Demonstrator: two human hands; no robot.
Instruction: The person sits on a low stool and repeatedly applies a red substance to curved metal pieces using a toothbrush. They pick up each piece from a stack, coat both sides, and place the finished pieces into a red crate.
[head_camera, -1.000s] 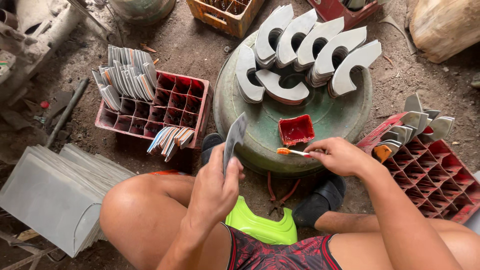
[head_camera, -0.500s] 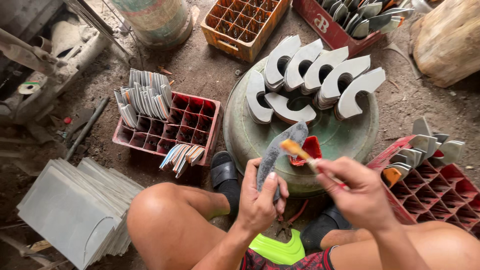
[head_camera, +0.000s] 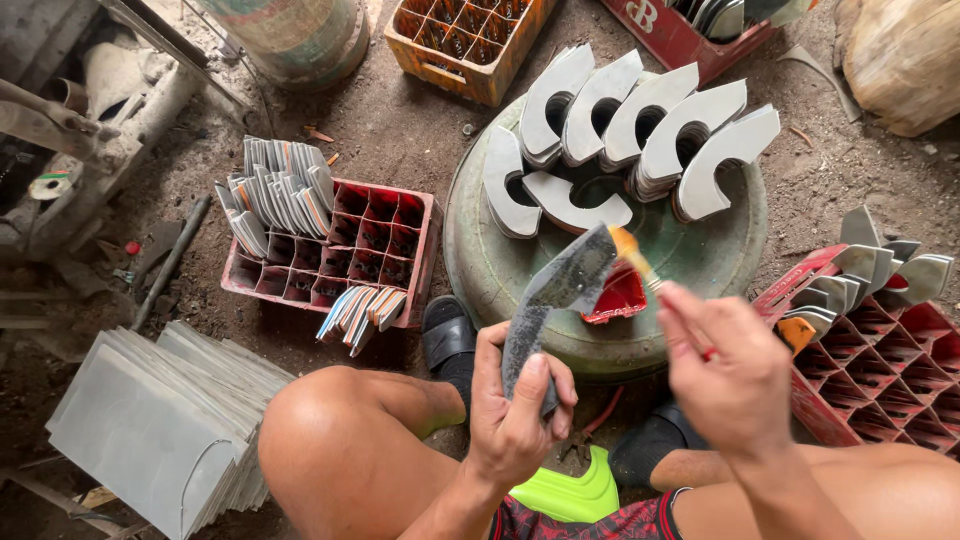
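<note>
1. The curved grey metal piece (head_camera: 560, 300) stands in the left hand (head_camera: 515, 415), its lower end buried in the fist and its upper end rising above the knuckles toward the green round drum (head_camera: 700, 260).
2. Its long axis runs from low near the person's lap up and to the right, tilted, with the broader top end pointing at the small red tray (head_camera: 618, 297) on the drum.
3. The left hand is closed round the piece, fingers wrapped over one face and the thumb pressed flat on the other.
4. The right hand (head_camera: 725, 375) is pressed together in a pinch on a thin brush (head_camera: 640, 265), whose orange tip touches the top end of the metal piece.
5. The right hand sits just beside and to the right of the piece, a little higher than the left.
6. On the drum top lie stacks of pale crescent-shaped cutouts (head_camera: 640, 125), well apart from both hands.
7. A red divided crate (head_camera: 335, 260) with bundled pieces stands to the left, another red crate (head_camera: 880, 350) to the right, and a pile of grey sheets (head_camera: 150, 420) lies beside the left knee.
</note>
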